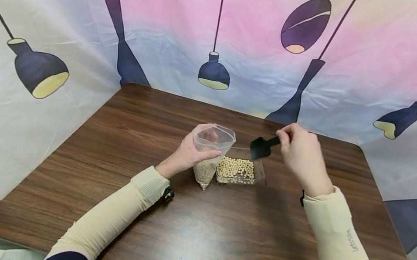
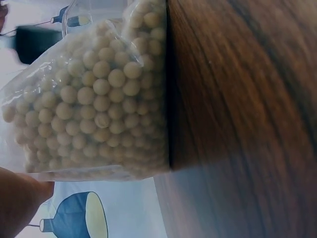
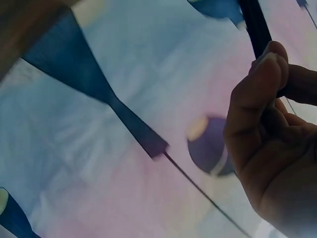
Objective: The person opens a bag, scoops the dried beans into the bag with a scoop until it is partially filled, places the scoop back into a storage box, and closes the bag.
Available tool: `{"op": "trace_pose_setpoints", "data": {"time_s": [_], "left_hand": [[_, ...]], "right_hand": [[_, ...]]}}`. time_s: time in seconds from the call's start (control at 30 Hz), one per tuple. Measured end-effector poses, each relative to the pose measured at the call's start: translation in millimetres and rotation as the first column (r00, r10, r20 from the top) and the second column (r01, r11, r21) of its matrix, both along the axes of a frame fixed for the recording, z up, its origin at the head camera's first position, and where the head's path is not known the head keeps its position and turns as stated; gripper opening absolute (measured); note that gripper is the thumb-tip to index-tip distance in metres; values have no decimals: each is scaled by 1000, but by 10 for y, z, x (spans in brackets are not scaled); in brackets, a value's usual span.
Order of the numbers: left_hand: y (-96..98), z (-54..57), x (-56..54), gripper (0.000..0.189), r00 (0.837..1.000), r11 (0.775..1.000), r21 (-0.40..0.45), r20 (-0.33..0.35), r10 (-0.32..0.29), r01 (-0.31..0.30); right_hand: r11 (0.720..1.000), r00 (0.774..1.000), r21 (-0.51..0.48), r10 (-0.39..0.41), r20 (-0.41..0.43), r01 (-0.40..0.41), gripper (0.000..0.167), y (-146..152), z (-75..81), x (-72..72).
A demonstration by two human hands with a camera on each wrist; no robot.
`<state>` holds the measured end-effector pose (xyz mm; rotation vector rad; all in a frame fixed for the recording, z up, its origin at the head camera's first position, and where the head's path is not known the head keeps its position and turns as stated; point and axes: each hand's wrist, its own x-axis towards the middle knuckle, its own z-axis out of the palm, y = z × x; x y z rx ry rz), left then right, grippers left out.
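Note:
A clear plastic bag partly filled with soybeans stands on the table, its mouth spread wide. My left hand grips the bag near its top, thumb across the near side and fingers around the back. A small black scoop is pinched by its handle between the thumb and fingers of my right hand. Its blade tilts downward above a clear rectangular container, which holds a layer of soybeans. In the right wrist view, the thumb and curled fingers close on the black handle.
The brown wooden table reaches back to a hanging cloth printed with lamps. The container sits directly right of the bag, close against it in the head view.

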<state>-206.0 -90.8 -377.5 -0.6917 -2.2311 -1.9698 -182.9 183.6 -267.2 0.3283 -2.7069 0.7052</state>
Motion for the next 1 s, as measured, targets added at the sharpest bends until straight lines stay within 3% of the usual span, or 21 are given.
{"op": "trace_pose_setpoints", "data": {"time_s": [0.13, 0.3, 0.6, 0.8, 1.0], "left_hand": [[-4, -48, -17, 68, 1000, 1000, -1, -9, 5, -5], [-2, -47, -9, 67, 999, 1000, 8, -33, 9, -9], [16, 3, 11, 69, 1000, 1000, 19, -12, 0, 0], [22, 241, 156, 66, 1000, 1000, 5, -10, -3, 3], [20, 247, 153, 66, 1000, 1000, 4, -4, -7, 7]], "right_hand": [[996, 997, 85, -16, 79, 10, 19, -45, -236, -46], [992, 993, 124, -30, 110, 16, 19, -67, -383, -105], [999, 975, 38, -26, 223, 18, 22, 58, -521, -273], [997, 932, -82, 28, 360, 2, 25, 83, -671, -339], [977, 868, -211, 85, 490, 23, 27, 33, -861, -364]]}}
